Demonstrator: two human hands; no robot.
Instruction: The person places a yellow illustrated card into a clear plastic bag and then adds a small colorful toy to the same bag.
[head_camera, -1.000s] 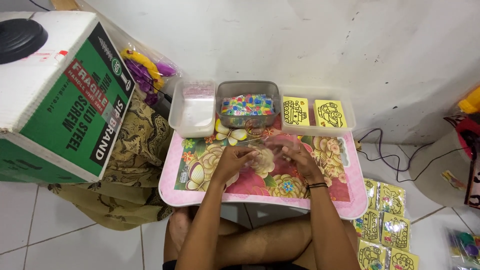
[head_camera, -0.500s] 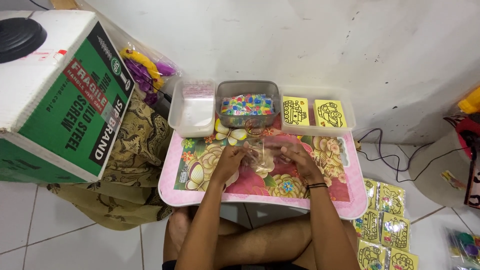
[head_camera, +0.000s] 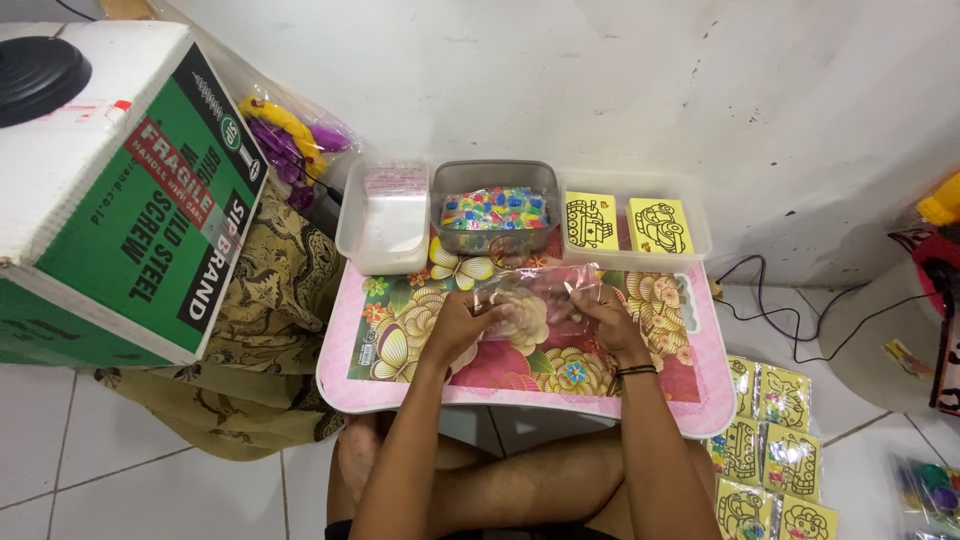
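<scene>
Clear plastic bag (head_camera: 535, 300) held at both ends over bench (head_camera: 400, 385) middle: left hand (head_camera: 462, 325) closed on left edge, right hand (head_camera: 600, 312) pinched on right. Bag-opening step judged underway. Next move judged to need mouth spread, steady grip, near grey tub of coloured pieces (head_camera: 495, 208) at back edge.

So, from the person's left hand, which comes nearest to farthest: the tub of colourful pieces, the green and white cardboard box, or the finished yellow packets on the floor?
Measured from the left hand:
1. Tub of colourful pieces, just ahead on the pink table.
2. Green and white cardboard box, off to the left.
3. Yellow packets, on the floor at far right.
</scene>
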